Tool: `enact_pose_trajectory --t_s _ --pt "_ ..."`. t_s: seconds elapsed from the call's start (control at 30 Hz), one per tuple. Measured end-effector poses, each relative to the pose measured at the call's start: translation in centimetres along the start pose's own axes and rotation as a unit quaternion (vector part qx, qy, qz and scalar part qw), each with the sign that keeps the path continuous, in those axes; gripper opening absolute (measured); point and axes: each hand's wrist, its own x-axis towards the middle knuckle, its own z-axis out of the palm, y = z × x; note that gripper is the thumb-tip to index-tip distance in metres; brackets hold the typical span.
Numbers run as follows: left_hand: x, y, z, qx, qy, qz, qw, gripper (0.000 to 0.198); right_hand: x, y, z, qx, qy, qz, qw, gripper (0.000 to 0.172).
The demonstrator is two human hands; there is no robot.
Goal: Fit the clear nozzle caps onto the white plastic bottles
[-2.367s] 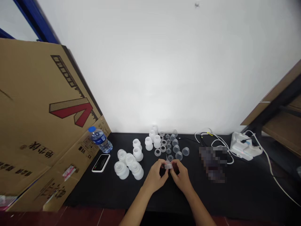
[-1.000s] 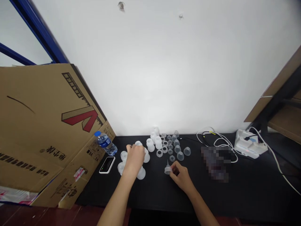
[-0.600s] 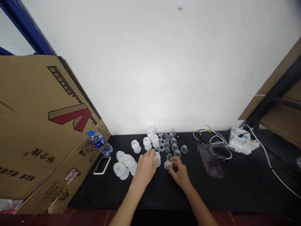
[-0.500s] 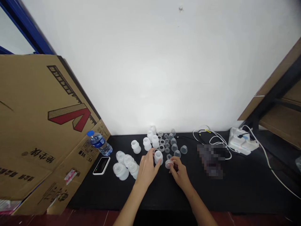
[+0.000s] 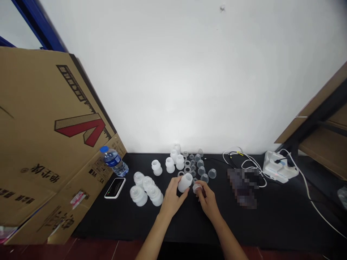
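Note:
My left hand (image 5: 172, 198) is closed around a small white baby bottle (image 5: 184, 183), its open mouth tilted to the right. In my right hand (image 5: 206, 198), a small translucent ring-shaped piece (image 5: 196, 187) is pinched between the fingers, just right of the bottle mouth and apart from it; the fingers partly hide it. Beyond my hands lie translucent collar rings (image 5: 187, 169), small clear nipples (image 5: 193, 168) and clear dome caps (image 5: 201, 170) in rows. Several open white bottles (image 5: 170, 165) stand farther back. To the left, several bottles with clear caps (image 5: 138, 196) are grouped together.
A water bottle (image 5: 115, 161) and a phone (image 5: 115, 188) lie at the left, by a large cardboard box (image 5: 32, 144). At the right are white cables (image 5: 246, 159), a white charger-like device (image 5: 280, 168) and a pixelated dark item (image 5: 242, 187). A white wall closes off the back.
My left hand has lifted the white bottle and tipped its mouth toward the right. The right hand has turned the translucent piece more upright, close to that mouth.

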Motion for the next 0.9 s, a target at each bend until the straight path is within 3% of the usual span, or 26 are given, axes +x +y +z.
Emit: enact_pose_trajectory --t_s 0.17,0.27,0.4,0.6,0.9 --pt "-2.1 0.7 -1.1 -0.068 -0.021 -0.052 0.996 0.05 0.0 -0.1 -0.1 0.019 -0.019 0.002 1.0 0.042" --pt "-3.0 0.3 -1.3 -0.09 0.001 -0.076 0.993 0.044 0.0 -0.1 -0.2 0.026 -0.026 0.003 0.999 0.048" --pt "-3.0 -0.3 -1.3 -0.11 0.052 -0.088 0.989 0.034 0.2 0.2 -0.2 0.018 0.008 0.022 1.0 0.05" --pt "-2.8 -0.8 -1.2 -0.118 0.034 -0.056 0.991 0.034 0.3 0.4 -0.1 0.025 0.027 0.017 0.999 0.048" --pt "-3.3 -2.0 -0.5 -0.163 0.059 -0.13 0.976 0.046 0.1 0.5 0.0 0.049 0.006 0.012 0.999 0.04"
